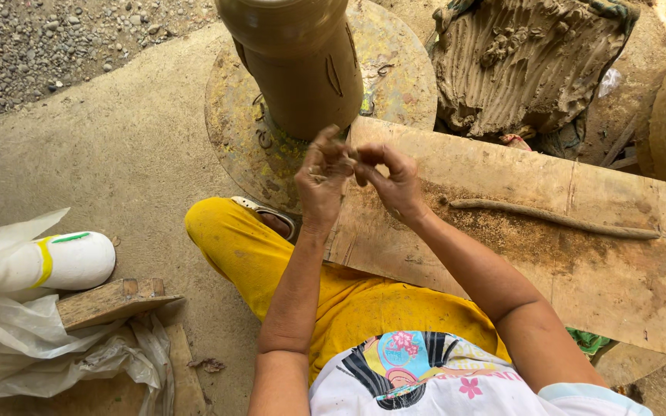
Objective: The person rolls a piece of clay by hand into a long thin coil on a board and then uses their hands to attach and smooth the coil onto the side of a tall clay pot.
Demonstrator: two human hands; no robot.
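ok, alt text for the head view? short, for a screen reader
Seated person's left hand and right hand pinch a small bit of clay together over a wooden board holding a rolled clay coil. A tall clay pot stands on a round turntable ahead.

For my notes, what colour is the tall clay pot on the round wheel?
Plain muddy brown, the tall clay pot shows best in the head view.

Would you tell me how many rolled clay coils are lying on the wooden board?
1: a long clay coil lies across the wooden board, right of both hands. Another bit may be hidden between the fingers.
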